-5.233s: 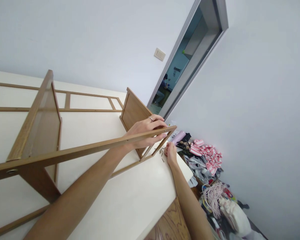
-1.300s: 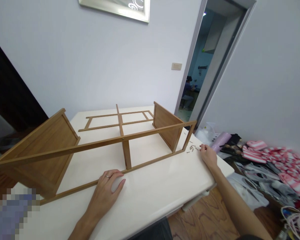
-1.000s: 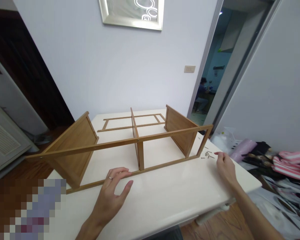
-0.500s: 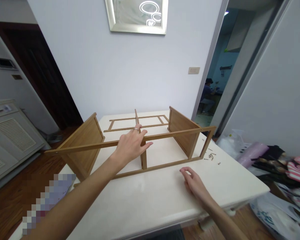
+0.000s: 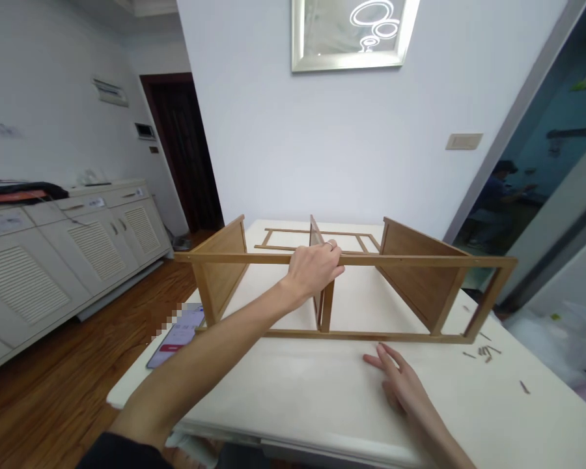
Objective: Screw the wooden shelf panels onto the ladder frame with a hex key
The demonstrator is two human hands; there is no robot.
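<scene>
A light-brown wooden shelf frame (image 5: 420, 262) lies on its side on a white table (image 5: 293, 397), its ladder-like near side facing me. Over the upper rail, where the middle board (image 5: 317, 293) meets it, my left hand (image 5: 316, 266) is closed with its fingers wrapped round the wood; a ring shows on one finger. Below the lower rail, close to the tabletop, my right hand (image 5: 398, 378) has its fingers stretched and apart, with nothing in it. The left end board (image 5: 224, 260) and right end board (image 5: 415, 267) stand upright. A second ladder-like side (image 5: 322, 232) lies at the back.
Several small screws or pegs (image 5: 486, 352) lie scattered at the table's right. A phone-like flat screen (image 5: 180, 339), partly pixelated, rests at the left edge. A wall (image 5: 273, 143) rises behind the table. Another person (image 5: 498, 189) sits beyond the doorway at right.
The view has swung left. My left hand has gone from lying spread over the upper rail to gripping it. My right hand's fingers have opened out near the lower rail.
</scene>
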